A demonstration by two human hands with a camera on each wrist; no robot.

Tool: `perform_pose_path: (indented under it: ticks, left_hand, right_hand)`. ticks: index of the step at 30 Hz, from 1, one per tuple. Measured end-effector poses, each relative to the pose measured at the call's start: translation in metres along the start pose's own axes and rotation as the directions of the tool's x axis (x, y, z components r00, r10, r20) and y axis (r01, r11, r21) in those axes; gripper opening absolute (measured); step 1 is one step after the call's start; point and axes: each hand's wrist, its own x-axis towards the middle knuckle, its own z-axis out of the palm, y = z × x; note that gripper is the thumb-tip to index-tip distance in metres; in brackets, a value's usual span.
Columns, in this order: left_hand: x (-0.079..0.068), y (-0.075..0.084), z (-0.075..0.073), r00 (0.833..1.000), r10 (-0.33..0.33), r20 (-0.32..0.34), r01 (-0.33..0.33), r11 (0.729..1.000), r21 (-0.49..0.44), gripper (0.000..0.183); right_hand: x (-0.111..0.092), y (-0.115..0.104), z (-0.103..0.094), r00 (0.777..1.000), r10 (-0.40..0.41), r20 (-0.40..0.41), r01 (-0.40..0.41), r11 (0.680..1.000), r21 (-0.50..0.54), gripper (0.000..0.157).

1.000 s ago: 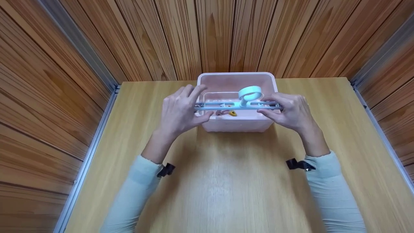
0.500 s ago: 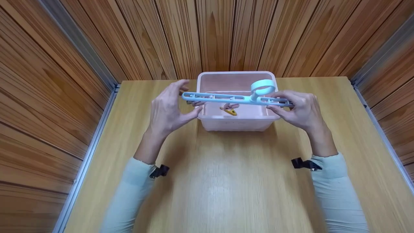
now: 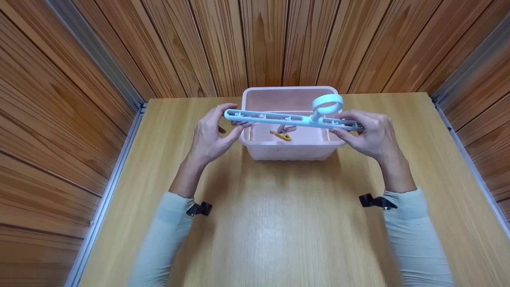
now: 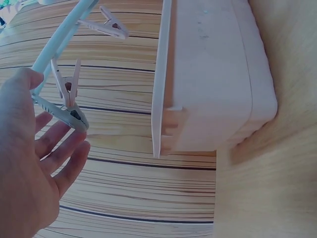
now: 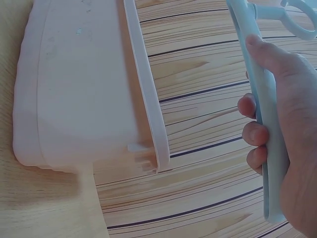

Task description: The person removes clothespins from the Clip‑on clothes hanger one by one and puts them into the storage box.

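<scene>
A light blue clip hanger (image 3: 275, 118) with a ring at its top is held up over the pink plastic bin (image 3: 293, 153). My right hand (image 3: 372, 127) grips its right end, with the fingers wrapped round the bar. At the other end is my left hand (image 3: 208, 133), thumb against the bar and fingertips at a grey clothespin (image 4: 74, 118) that hangs there. Pink clothespins (image 4: 106, 29) hang from the bar beside it. Inside the bin lie a yellow clothespin (image 3: 281, 136) and a pink clothespin (image 3: 286, 128).
The bin stands at the back of the wooden table (image 3: 271, 223), close to the plank wall (image 3: 265, 44). Plank walls and metal rails (image 3: 107, 191) bound the table at both sides.
The hanger has shifted right and its left end has risen, so it tilts down to the right. My left hand drew back left, then closed in on the hanger's end.
</scene>
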Motion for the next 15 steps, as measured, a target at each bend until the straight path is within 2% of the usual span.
perform_pose_path:
  ticks: [7, 11, 15]
  left_hand:
    - [0.001, -0.001, 0.005, 0.998, -0.064, 0.019, 0.065, 0.997, -0.046, 0.033]
    - [0.001, -0.001, 0.009, 0.998, -0.057, 0.013, 0.058, 0.997, -0.058, 0.023]
    - [0.001, -0.001, 0.011, 0.999, -0.034, 0.015, 0.036, 0.994, -0.1, 0.021]
  right_hand:
    - [-0.001, -0.001, 0.001, 1.0, 0.016, -0.012, -0.016, 1.0, 0.011, 0.035]
    - [-0.001, -0.001, 0.002, 1.0, 0.013, -0.014, -0.013, 1.0, 0.019, 0.034]
    - [-0.003, 0.0, 0.004, 1.0, 0.024, -0.02, -0.023, 0.999, 0.048, 0.033]
